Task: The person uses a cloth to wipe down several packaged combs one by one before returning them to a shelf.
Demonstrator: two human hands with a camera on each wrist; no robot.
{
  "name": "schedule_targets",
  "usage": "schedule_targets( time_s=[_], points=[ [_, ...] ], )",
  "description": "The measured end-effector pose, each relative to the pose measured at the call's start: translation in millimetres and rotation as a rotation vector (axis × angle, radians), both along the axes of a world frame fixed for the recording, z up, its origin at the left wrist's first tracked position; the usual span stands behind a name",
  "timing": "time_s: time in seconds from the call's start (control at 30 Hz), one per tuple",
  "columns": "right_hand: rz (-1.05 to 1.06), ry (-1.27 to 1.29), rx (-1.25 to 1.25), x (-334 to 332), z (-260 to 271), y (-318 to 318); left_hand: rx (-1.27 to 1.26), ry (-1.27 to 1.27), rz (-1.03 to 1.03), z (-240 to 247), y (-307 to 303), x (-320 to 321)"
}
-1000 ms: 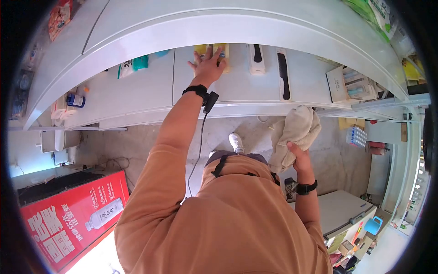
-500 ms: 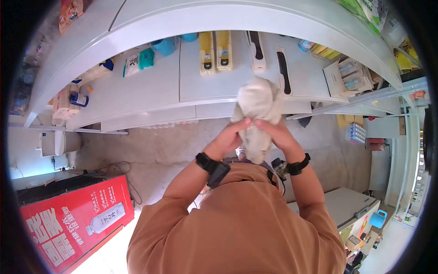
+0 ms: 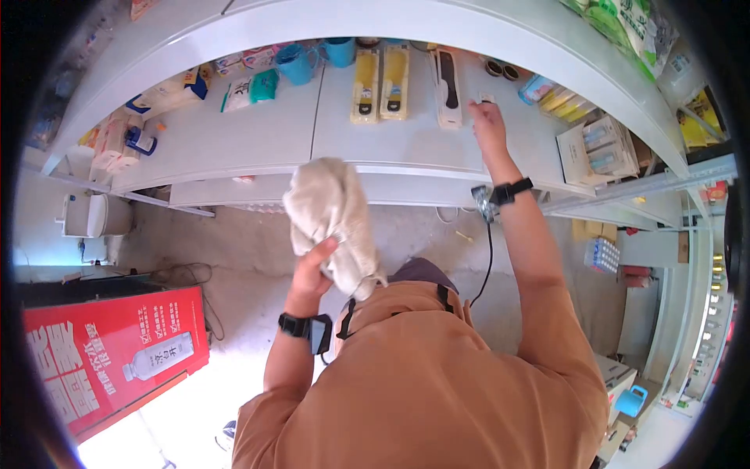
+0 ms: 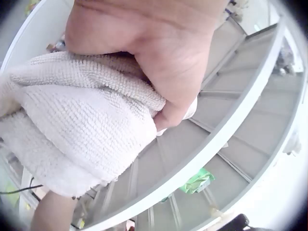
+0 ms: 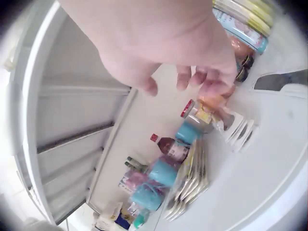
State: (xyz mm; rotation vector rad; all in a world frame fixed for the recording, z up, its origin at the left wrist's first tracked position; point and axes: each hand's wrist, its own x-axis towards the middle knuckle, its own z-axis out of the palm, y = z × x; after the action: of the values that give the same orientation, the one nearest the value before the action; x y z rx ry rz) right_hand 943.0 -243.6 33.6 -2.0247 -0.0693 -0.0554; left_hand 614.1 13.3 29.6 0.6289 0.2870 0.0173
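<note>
In the head view my left hand [image 3: 312,270] grips a bunched beige towel [image 3: 332,215] in front of my waist. Its ribbed terry weave fills much of the left wrist view, where the towel [image 4: 91,120] hangs under the palm. My right hand [image 3: 490,129] reaches over the shelf, with its fingers loosely bent. In the right wrist view nothing shows between its thumb and fingertips [image 5: 183,84]. Nearby lies a long white package with a dark window [image 5: 281,82], mostly covered by hand and arm in the head view. A similar package [image 3: 448,90] lies left of it.
On the white shelf [image 3: 375,148] lie yellow packs with black handles [image 3: 365,86]. Blue mugs [image 3: 295,64] stand behind. A box of small packs [image 3: 601,148] sits at the right. An upper shelf edge [image 3: 375,19] overhangs, and a red drink crate [image 3: 117,359] stands lower left.
The towel passed from the right hand through both hands to the left, moving leftward. The left hand drew back from the yellow packs, and the right hand rose over the shelf.
</note>
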Motion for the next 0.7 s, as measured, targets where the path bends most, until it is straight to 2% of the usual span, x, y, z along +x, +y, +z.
schedule_targets(
  time_s=[0.03, 0.07, 0.17, 0.2, 0.27, 0.37, 0.53, 0.6, 0.7],
  points=[
    [-0.12, -0.17, -0.139, 27, -16, 2, 0.051, 0.026, 0.06, 3, 4, -9],
    [-0.108, -0.174, -0.123, 47, -27, 8, 0.098, 0.036, 0.127, 3, 7, -19],
    [-0.219, 0.012, -0.295, 72, -38, 24, 0.127, 0.083, 0.241, 9, 2, -50],
    [-0.213, 0.016, -0.279, 83, -53, 24, 0.123, 0.09, 0.309, 11, -2, -61],
    [-0.04, 0.07, -0.439, 103, -89, 24, 0.127, 0.098, 0.385, 8, -11, -75],
    [-0.006, -0.005, -0.44, 92, -78, 23, 0.203, 0.127, 0.47, 4, -31, -84],
    [0.061, -0.037, -0.443, 81, -59, 12, 0.154, 0.255, 0.472, 1, -63, -78],
    [-0.001, -0.231, -0.412, 82, -57, 13, 0.163, 0.258, 0.453, 0, -72, -69],
    [0.076, -0.354, -0.498, 107, -71, 8, 0.233, 0.194, 0.408, 8, -89, -46]
  ],
)
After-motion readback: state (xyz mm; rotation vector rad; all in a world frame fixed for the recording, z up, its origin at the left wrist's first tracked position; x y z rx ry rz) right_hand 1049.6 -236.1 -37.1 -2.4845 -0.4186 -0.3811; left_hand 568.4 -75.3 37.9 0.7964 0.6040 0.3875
